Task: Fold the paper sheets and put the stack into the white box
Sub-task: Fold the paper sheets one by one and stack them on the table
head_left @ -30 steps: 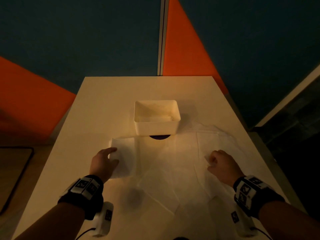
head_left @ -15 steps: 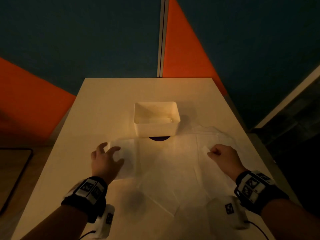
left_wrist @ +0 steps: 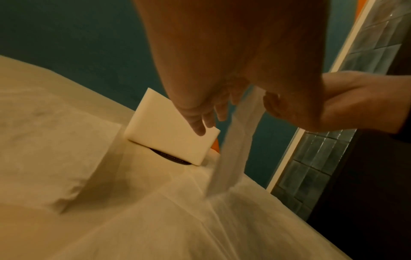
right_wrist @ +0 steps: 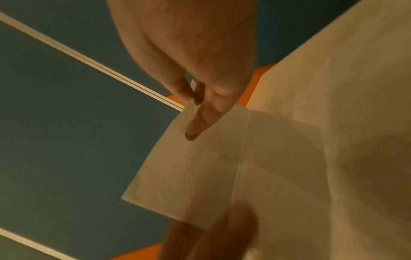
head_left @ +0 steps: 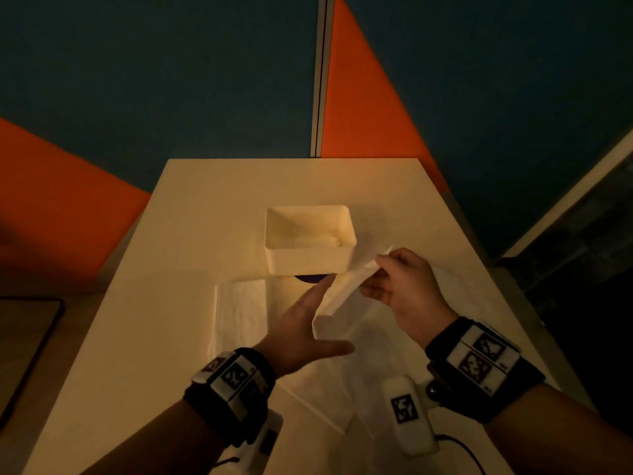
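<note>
The right hand (head_left: 407,293) pinches the upper corner of a paper sheet (head_left: 342,296) between thumb and curled fingers, and this grip holds the corner raised above the table (head_left: 205,200), just beside the right wall of the white box (head_left: 308,262). From the pinch the sheet hangs down and toward the left, twisted into a narrow band in the left wrist view (left_wrist: 235,149), its lower part meeting the other sheets spread flat on the table. The left hand (head_left: 301,334) is spread, fingers straight and thumb held out; its fingertips reach to the lifted sheet's left edge, below the pinch, though whether they touch the paper cannot be told. In the right wrist view the sheet (right_wrist: 222,167) shows a crease running down it under the pinching fingers (right_wrist: 200,119).

A folded stack (head_left: 239,310) lies flat on the table left of the left hand, just in front of the box's left corner. The white box stands upright behind both hands, on a dark round disc (head_left: 313,278) that peeks out beneath its near wall.
</note>
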